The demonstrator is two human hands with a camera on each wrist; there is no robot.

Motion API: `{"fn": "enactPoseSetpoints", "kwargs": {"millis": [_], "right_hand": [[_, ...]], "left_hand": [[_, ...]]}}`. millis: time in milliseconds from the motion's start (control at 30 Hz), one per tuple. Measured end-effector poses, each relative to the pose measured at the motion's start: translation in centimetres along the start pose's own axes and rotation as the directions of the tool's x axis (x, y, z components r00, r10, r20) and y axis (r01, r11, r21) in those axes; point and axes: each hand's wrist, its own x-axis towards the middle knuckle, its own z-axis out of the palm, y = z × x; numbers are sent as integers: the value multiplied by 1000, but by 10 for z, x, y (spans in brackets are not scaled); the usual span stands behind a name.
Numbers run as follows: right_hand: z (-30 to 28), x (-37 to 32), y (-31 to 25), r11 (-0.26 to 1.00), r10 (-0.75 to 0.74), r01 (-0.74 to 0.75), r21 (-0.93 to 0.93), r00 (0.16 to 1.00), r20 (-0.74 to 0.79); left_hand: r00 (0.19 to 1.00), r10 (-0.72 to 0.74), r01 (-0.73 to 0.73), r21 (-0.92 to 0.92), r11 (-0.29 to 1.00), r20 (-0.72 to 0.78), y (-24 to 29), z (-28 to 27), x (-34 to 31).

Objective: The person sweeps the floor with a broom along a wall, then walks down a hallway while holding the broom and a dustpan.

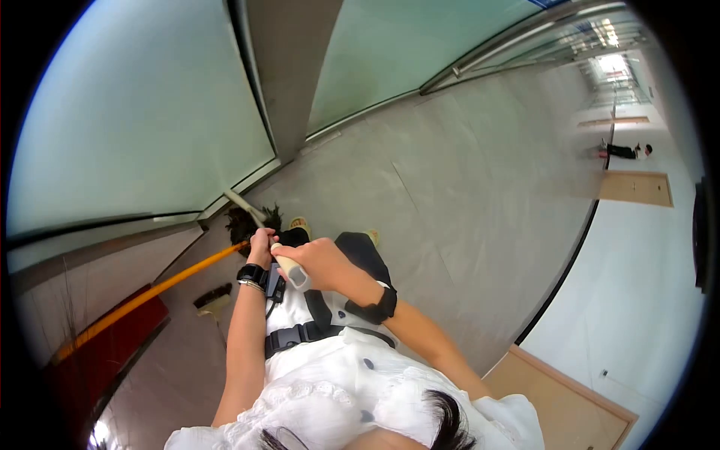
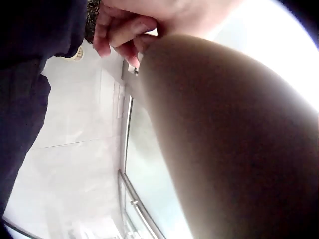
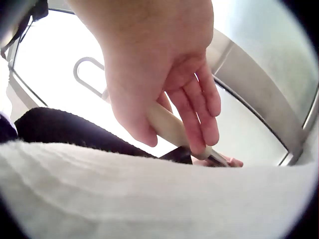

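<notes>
A pale cream handle (image 1: 291, 271) (image 3: 172, 128) slants between the two hands, its hollow end toward the body. My right hand (image 1: 321, 266) (image 3: 159, 64) holds it between thumb and fingers, the fingers fairly straight. Farther down, my left hand (image 1: 260, 246) (image 2: 124, 32) has its fingers curled round the thinner shaft. Past that hand, a dark shaggy mop head (image 1: 241, 226) lies on the floor by the glass partition, with a cream bar (image 1: 244, 204) beside it. In the left wrist view a large blurred shape covers much of the frame and hides the shaft.
An orange pole (image 1: 154, 291) slopes from lower left toward the mop head. A dark-bristled brush (image 1: 213, 298) and a red panel (image 1: 124, 330) are at the left. Frosted glass (image 1: 135, 112) lines one side; a wall with doors (image 1: 636, 187) and a distant person (image 1: 626, 151) are at right.
</notes>
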Motion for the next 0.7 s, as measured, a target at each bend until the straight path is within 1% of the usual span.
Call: {"fn": "enactPoseSetpoints", "kwargs": {"millis": [100,200,233,333,367,467,500,633,700], "right_hand": [[-2,-9,5,999,35,-37,-19,997,-72],[-8,-11,6,996,48,-57,-62,991,-126],[-8,-11,4,995,50,-62,-82,989,-141],[-2,-11,2,997,-18,8,-78,991,-130],[-2,-10,-2,995,-45,35,-92,994,-104],[8,-4,-5,990,-116,110,-89,991,-62],[11,0,-7,988,-140,137,-76,989,-43],[16,16,-14,977,-213,213,-19,977,17],[13,21,-16,971,-239,238,25,971,31]], "left_hand": [[986,-129,112,150,982,107,2,30,-7],[970,-154,116,198,973,190,7,51,-17],[967,-149,111,185,976,207,7,55,-16],[960,-154,118,161,980,233,10,49,-28],[963,-165,142,119,983,212,13,46,-36],[991,-93,79,135,988,100,11,27,-37],[995,-94,88,112,990,43,6,17,-27],[995,-64,69,62,996,-78,7,-20,-13],[993,-57,61,31,998,-106,1,-36,4]]}}
